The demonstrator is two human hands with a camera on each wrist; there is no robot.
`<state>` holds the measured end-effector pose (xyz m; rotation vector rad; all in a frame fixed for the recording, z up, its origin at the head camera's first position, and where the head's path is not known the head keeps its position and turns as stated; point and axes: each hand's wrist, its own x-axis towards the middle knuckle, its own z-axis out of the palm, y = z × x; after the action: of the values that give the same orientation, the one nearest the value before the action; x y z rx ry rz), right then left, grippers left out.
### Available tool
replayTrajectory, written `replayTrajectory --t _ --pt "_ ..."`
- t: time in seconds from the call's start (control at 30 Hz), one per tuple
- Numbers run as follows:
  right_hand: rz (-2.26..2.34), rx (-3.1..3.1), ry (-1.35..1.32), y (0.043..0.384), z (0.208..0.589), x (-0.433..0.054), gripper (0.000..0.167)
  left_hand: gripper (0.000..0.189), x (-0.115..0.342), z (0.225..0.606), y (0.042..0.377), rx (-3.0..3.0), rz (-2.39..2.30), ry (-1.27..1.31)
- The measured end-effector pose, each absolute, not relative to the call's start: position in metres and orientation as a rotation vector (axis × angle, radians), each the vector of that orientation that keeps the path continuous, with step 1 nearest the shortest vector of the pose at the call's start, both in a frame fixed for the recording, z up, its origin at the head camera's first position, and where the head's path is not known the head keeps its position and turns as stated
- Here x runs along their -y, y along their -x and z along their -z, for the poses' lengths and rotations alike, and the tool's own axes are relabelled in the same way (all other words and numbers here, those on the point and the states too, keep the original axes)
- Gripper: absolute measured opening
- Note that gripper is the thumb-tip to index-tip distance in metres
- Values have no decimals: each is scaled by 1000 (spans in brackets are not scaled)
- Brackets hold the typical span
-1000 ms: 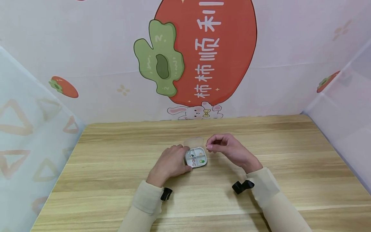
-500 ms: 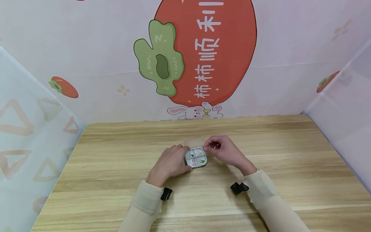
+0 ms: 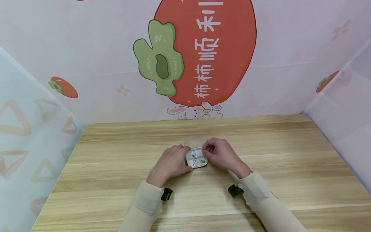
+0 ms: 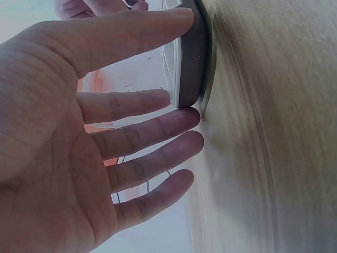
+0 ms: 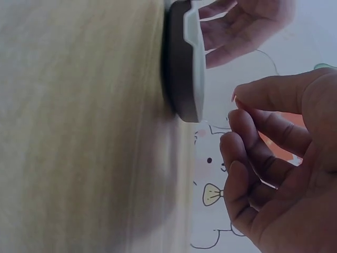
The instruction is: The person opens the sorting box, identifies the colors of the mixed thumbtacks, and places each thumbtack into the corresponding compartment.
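In the head view a small pill box (image 3: 190,163) lies on the table with its clear lid (image 3: 194,141) folded back. It has four compartments holding small pills, green ones (image 3: 202,161) at the near right among them. My left hand (image 3: 170,162) grips the box from the left, thumb on the near edge and index finger at the far edge; the other fingers stay extended in the left wrist view. My right hand (image 3: 221,154) is over the box's far right compartment, fingers curled, thumb and index tips together. No pill shows between those tips in the right wrist view (image 5: 237,105).
A wood-grain table (image 3: 116,193) spreads around the box. Behind it stands a printed wall cloth (image 3: 101,48) with a big persimmon and a rabbit drawing (image 3: 195,112). Black wrist cameras (image 3: 235,190) sit on both cuffs.
My right hand has moved left, from beside the box to over its far right compartment, with thumb and fingertips kept close together. My left hand stays on the pill box.
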<state>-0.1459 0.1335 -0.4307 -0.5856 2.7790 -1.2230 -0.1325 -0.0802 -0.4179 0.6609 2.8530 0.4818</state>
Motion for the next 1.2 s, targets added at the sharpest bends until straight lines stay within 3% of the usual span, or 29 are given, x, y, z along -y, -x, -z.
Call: replayTrajectory --t 1.2 --pt "1024 -2939 566 145 437 -126 6 61 78 419 132 -2845 -451 -672"
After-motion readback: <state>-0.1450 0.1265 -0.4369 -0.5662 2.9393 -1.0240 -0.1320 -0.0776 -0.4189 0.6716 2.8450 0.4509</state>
